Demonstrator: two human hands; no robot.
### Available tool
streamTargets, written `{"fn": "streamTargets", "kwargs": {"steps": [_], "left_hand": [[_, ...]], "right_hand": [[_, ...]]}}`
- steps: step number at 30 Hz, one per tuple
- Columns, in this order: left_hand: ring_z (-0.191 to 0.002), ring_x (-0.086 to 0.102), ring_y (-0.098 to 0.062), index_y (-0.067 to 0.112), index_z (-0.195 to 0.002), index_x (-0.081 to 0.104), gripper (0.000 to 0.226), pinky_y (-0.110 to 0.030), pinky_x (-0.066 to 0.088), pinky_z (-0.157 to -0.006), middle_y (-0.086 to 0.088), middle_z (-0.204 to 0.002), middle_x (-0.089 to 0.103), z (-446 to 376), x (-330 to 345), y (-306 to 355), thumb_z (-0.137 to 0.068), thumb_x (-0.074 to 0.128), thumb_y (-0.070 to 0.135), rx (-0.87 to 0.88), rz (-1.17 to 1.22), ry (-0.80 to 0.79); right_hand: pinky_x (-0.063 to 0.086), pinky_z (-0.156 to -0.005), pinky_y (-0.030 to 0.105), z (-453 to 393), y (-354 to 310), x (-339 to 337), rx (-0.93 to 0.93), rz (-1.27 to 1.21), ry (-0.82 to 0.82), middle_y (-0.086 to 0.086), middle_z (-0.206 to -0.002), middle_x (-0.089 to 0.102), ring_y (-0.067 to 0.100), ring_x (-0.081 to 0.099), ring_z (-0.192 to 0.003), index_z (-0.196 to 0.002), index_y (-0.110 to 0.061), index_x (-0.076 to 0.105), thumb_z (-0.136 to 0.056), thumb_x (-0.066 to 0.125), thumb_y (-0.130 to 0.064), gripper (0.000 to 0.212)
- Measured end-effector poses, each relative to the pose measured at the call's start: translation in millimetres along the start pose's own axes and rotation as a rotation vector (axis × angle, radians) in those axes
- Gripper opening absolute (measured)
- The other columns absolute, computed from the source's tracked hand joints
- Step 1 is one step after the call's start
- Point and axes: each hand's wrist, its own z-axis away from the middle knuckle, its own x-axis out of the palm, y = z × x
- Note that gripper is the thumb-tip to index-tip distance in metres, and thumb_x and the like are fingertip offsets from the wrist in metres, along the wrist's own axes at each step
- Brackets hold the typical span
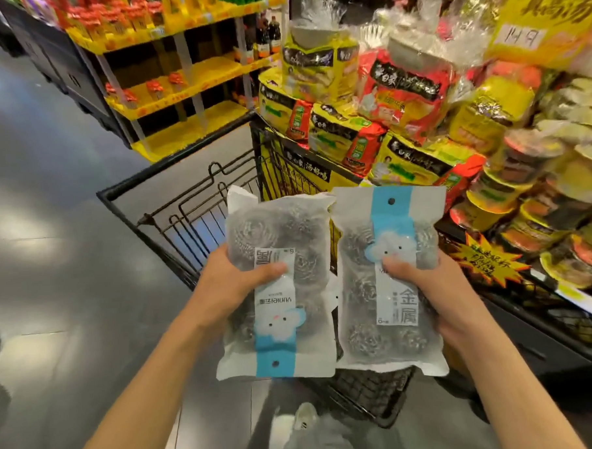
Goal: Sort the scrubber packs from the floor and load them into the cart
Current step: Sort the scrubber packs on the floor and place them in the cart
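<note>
Two scrubber packs are in view, one in each hand, both held above the black wire cart (199, 208). The left hand (237, 281) grips the left pack (280, 286) at its left edge, thumb pressed on the front label; this pack is turned upside down, its blue strip and hanging hole at the bottom. The right hand (436, 293) grips the right pack (388, 274) at its right edge, thumb on the front by the cloud picture; this pack is upright, hole at the top. The packs sit side by side, inner edges just touching or overlapping. Each shows several steel-wool balls through clear film; the exact count is hard to make out. The packs and arms hide most of the cart's basket. Beside the cart's right side stands a display of noodle packs (348, 133), blurred towards the right.
</note>
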Motion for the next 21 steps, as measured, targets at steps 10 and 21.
{"fn": "streamTargets", "kwargs": {"steps": [10,21], "left_hand": [[-0.087,0.078,-0.021,0.013,-0.108,0.071,0.046,-0.038,0.062,-0.072,-0.002,-0.097,0.080,-137.4,20.4,2.1,-0.066,0.086,0.021,-0.030,-0.094,-0.239],[-0.089,0.078,-0.019,0.016,-0.107,0.071,0.070,-0.048,0.062,-0.079,0.000,-0.097,0.080,-279.2,70.0,-91.0,-0.048,0.100,0.040,-0.138,-0.308,-0.530]], "right_hand": [[0.057,-0.093,0.045,-70.6,26.6,-12.5,0.139,0.054,0.243,0.002,-0.112,0.078,0.023,0.076,-0.101,-0.124,-0.022,0.067,-0.076,0.083,-0.012,0.051],[0.054,-0.094,0.036,-168.0,131.1,-57.5,0.275,0.555,0.309,-0.017,-0.111,0.073,0.007,0.069,-0.105,-0.121,-0.034,0.059,-0.068,0.093,-0.035,0.063]]}}
